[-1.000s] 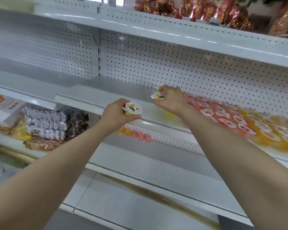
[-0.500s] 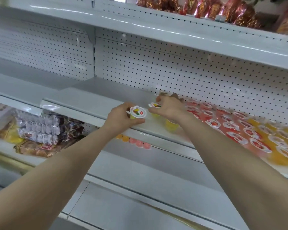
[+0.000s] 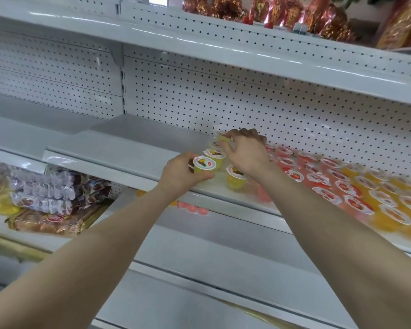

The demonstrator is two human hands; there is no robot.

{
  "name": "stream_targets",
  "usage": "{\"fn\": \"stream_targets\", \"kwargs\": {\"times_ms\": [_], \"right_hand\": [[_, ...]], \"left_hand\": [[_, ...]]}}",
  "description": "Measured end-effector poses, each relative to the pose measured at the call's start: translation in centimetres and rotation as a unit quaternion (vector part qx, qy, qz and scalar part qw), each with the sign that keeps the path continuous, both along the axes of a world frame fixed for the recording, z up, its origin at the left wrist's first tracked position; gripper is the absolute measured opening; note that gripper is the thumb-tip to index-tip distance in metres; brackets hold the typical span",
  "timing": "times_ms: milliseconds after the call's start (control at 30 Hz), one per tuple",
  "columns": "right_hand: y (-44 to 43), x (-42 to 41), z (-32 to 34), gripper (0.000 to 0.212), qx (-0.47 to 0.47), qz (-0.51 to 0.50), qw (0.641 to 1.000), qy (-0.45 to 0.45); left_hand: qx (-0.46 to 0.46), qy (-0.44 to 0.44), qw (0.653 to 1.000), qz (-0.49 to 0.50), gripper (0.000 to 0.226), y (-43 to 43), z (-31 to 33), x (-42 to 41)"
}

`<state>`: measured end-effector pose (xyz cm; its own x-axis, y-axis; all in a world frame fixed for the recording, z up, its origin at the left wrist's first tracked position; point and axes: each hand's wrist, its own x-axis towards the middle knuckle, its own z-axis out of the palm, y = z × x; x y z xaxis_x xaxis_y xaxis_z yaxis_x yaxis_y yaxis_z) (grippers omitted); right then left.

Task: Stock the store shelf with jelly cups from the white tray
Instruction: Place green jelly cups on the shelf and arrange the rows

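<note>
The left hand [image 3: 182,173] grips a yellow jelly cup [image 3: 205,164] from the side. Its fingers [image 3: 201,177] curl closely round the cup's wall, and the lid faces up and toward the camera. It holds the cup at the near edge of the shelf [image 3: 109,157], and whether the cup's base rests on the shelf cannot be told. The right hand [image 3: 247,154] reaches farther in with its fingers [image 3: 231,134] bent. The tips pinch the rim of the farthest yellow cup [image 3: 221,138], which sits close to the pegboard back [image 3: 223,96]. Between the two hands two more yellow cups [image 3: 214,154] stand in a line from near to far, and another yellow cup [image 3: 235,176] stands just under the right wrist. To the right the shelf is packed with rows of red cups [image 3: 318,181], then orange cups [image 3: 389,205] beyond them, blurred toward the frame edge. To the left of the yellow cups the shelf lies bare up to its left end, under the upper shelf [image 3: 199,47], which carries gold and red wrapped packets [image 3: 223,7]. On the lower shelf, wrapped snack packs [image 3: 40,193] lie at the left and a few pink cups [image 3: 192,207] show below the left wrist.
</note>
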<state>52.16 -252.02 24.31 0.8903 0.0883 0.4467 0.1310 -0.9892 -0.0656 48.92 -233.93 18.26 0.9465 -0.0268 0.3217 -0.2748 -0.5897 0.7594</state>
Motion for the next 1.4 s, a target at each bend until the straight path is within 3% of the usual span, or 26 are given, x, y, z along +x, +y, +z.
{"fn": "stream_targets", "kwargs": {"times_ms": [200,367,467,600,867,1100,1400], "right_hand": [[-0.7,-2.1,-0.1,0.041,-0.032,0.02,0.997,-0.061],[-1.4,-5.9,-0.2,0.048,-0.063,0.043,0.989,-0.13],[-2.2,-9.3,-1.0,0.041,-0.086,0.043,0.982,-0.16],[-3.9,-15.3,-2.6,0.039,-0.111,0.029,0.977,-0.178],[-10.2,-30.1,-8.4,0.041,-0.104,-0.02,0.986,-0.125],[-18.9,-42.6,-15.5,0.043,-0.088,-0.114,0.985,-0.098],[-31.5,-56.2,-25.5,0.038,-0.044,-0.226,0.973,0.001]], "left_hand": [[0.053,-0.046,0.998,-0.001,0.075,1.0,0.2,-1.0],[0.107,-0.164,0.981,-0.005,0.061,2.1,1.5,-3.9],[0.162,-0.228,0.96,-0.005,0.055,2.1,1.9,-6.6],[0.212,-0.269,0.939,-0.024,0.054,1.2,1.5,-11.0],[0.243,-0.27,0.922,-0.137,0.055,-5.8,-2.7,-20.0],[0.225,-0.25,0.905,-0.261,0.057,-15.9,-8.4,-27.7],[0.231,-0.196,0.864,-0.402,0.055,-31.2,-17.5,-36.3]]}}
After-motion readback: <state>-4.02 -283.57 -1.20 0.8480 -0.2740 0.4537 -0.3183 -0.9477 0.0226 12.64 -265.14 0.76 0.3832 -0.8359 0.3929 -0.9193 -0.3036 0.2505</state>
